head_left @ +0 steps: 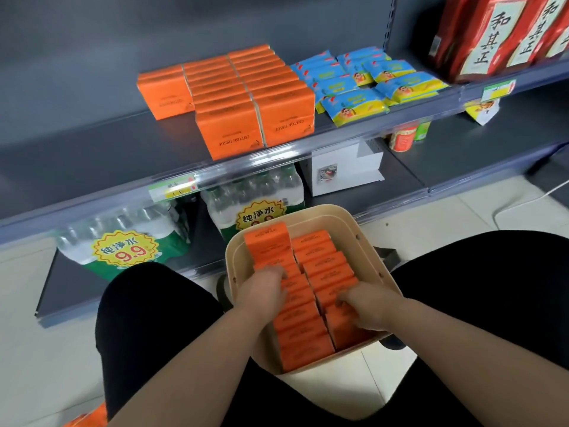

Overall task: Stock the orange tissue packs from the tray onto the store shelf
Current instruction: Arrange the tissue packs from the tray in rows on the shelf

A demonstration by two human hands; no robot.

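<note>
A beige tray (pixel 345 220) sits on the floor between my knees, filled with two rows of orange tissue packs (pixel 320 257) standing on edge. My left hand (pixel 264 291) reaches into the left row, fingers curled down onto the packs. My right hand (pixel 366 306) presses into the right row, fingers closing around a pack. Whether either grip is firm is unclear. On the grey store shelf (pixel 101 155) above stand three rows of orange tissue packs (pixel 231 131), the left row only one pack deep.
Blue and yellow snack packs (pixel 357 103) lie to the right of the shelved orange packs, red cartons (pixel 492 35) farther right. Bottled water packs (pixel 123 241) and a white box (pixel 345 171) fill the lower shelf. My dark-clad knees flank the tray. More orange packs (pixel 89 419) lie bottom left.
</note>
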